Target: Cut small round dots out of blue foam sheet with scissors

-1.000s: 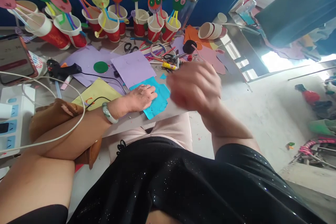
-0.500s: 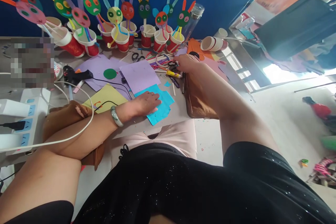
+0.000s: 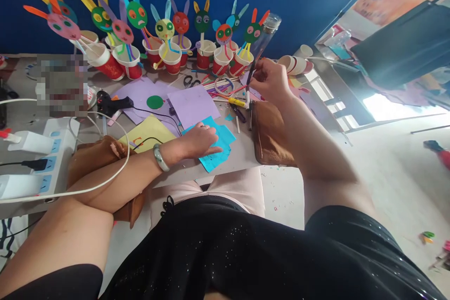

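Observation:
My left hand (image 3: pixel 202 140), with a jade-like bangle on the wrist, rests on a sheet of bright blue paper (image 3: pixel 224 139) near the table's front edge. Its fingers are loosely bent and the thumb lies stretched apart on the sheet. Raised over the right part of the table, my right hand (image 3: pixel 270 78) has its fingers closed on what look like scissors (image 3: pixel 250 76), seen edge-on with a dark upper part and a pale lower end. Just below lie a yellow tube (image 3: pixel 237 102) and a brown cloth or pouch (image 3: pixel 272 133).
Red paper cups (image 3: pixel 170 59) with rabbit-faced figures line the back. Purple sheets (image 3: pixel 193 105), a green disc (image 3: pixel 154 102), yellow paper (image 3: pixel 149 132) and coloured sticks lie mid-table. A glue-gun-like tool (image 3: pixel 114 103), cables and a power strip (image 3: pixel 58 143) are at left.
My right hand has risen from the clutter of sticks and moved right, now with the scissors-like thing. My left hand's fingers have bent and the thumb shows; the camera view has shifted slightly.

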A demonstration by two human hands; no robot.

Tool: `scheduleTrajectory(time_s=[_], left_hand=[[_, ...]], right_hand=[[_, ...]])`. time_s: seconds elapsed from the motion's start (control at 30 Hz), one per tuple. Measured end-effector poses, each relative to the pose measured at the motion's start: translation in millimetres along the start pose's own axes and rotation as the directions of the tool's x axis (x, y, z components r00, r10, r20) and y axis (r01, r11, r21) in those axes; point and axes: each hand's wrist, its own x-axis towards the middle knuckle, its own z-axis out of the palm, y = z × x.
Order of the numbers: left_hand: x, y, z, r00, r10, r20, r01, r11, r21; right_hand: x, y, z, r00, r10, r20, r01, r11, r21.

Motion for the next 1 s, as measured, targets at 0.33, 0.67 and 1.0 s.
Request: scheduleTrajectory(time_s=[0.33,0.67,1.0], left_hand=[[4,6,-5.8,0.96,-0.269,-0.072,-0.027,0.167,-0.986],[5,-2,8.1,0.9,-0.327,-0.288,-0.178,0.327,-0.928],[-3,2,6.9,0.958,-0.038,-0.285,-0.213,0.571,-0.793]], right_hand=[[-109,-104,28,0.753,-0.55,0.361,0.584,0.812,0.018],[-162,-120,89,0.969,-0.124,-0.214,0.145,0.986,0.084],[-164,-116,92,0.943,0.043,-0.329,0.007,0.989,0.149]])
